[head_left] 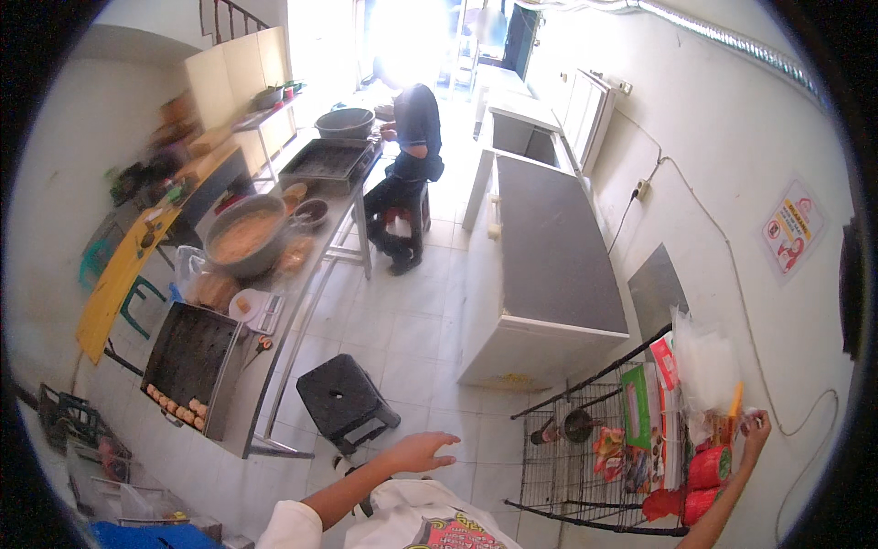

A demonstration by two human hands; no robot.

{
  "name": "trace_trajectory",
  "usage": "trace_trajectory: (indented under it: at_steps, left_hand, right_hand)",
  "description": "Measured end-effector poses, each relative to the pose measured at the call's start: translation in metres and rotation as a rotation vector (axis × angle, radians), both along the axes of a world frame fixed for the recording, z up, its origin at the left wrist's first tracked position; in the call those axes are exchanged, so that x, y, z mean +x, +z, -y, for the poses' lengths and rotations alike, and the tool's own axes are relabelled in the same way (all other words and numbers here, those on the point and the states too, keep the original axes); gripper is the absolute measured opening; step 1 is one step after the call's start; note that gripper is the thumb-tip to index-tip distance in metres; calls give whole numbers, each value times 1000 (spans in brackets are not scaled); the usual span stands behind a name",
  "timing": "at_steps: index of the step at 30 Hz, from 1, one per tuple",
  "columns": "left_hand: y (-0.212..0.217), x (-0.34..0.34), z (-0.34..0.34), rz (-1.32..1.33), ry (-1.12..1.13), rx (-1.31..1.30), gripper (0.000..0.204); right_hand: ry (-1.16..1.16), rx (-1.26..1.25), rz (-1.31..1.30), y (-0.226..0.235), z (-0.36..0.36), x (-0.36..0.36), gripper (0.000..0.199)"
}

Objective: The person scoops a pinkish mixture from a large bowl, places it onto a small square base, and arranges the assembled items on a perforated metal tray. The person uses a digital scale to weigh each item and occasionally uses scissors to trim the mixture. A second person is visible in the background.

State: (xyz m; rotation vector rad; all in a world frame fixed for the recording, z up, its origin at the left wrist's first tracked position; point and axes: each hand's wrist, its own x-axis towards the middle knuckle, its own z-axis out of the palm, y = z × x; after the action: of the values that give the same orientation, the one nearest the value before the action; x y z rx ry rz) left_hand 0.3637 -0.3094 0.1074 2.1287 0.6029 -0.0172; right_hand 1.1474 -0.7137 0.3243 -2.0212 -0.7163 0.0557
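My left hand (430, 451) hangs in front of me over the tiled floor, fingers stretched out, holding nothing. A black plastic stool (343, 393) stands just beyond it. On the right, my right hand (755, 428) reaches to the far end of a black wire rack (572, 457), its fingers curled in. A small pale thing shows at the fingertips; its kind cannot be made out. Beside these fingers are a yellow-orange upright object (735, 400) and a bundle of clear plastic bags (702, 366). Red rolls (709, 467) lie just below the hand.
A long metal table at left carries a big grey tub (245, 240) of orange mixture, a white scale (257, 309), scissors (262, 345) and a dark tray (187, 357) with several meat-coloured balls. Another person (416, 137) sits at its far end. A white chest freezer (549, 265) stands at right.
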Motion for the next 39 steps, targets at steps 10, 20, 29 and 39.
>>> trace_trajectory:
  at_steps: [10, 20, 29, 39]
  left_hand:
    - [16, 2, -1, 13, -44, -25, 58]
    - [44, 14, -8, 51, -130, 40, 54]
    - [138, 47, -9, 519, 20, -467, 50]
    - [147, -18, -28, 657, 387, -850, 62]
  right_hand:
    - [-217, 367, 470, 2, 18, 22, 10]
    - [-464, 410, 737, 64, 42, -23, 16]
    - [480, 486, 250, -17, -213, -419, 15]
    - [673, 181, -237, -65, -351, -592, 39]
